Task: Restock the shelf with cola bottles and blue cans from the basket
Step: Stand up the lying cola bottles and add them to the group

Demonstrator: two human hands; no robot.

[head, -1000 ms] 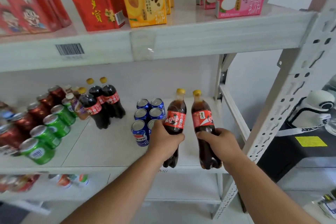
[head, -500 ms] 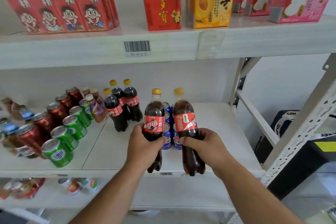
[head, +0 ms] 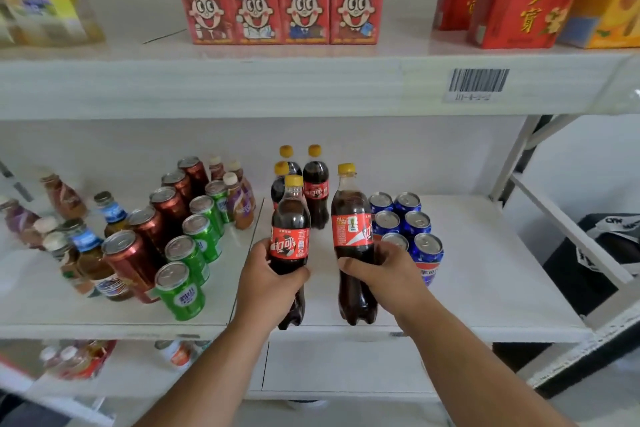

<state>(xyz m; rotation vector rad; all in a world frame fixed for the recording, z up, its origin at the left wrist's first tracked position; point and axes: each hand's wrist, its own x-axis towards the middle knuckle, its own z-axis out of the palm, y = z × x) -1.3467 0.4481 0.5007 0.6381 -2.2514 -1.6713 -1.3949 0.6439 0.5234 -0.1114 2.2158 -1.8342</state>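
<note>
White shelf (head: 485, 274): left hand (head: 266, 284) grips cola bottle (head: 290, 239); right hand (head: 384, 274) grips second cola bottle (head: 351, 229).

Two bare forearms are seen rising from the lower edge of the view, each ending in a bare hand: the left hand (head: 268, 282) and the right hand (head: 384, 276). No sleeve, glove, watch or ring is worn on either.

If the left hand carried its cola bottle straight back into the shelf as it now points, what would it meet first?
Most likely the cola bottles already standing at the back: they sit directly behind the bottle held by the left hand. Depth is hard to judge, but nothing else shows between.
</note>
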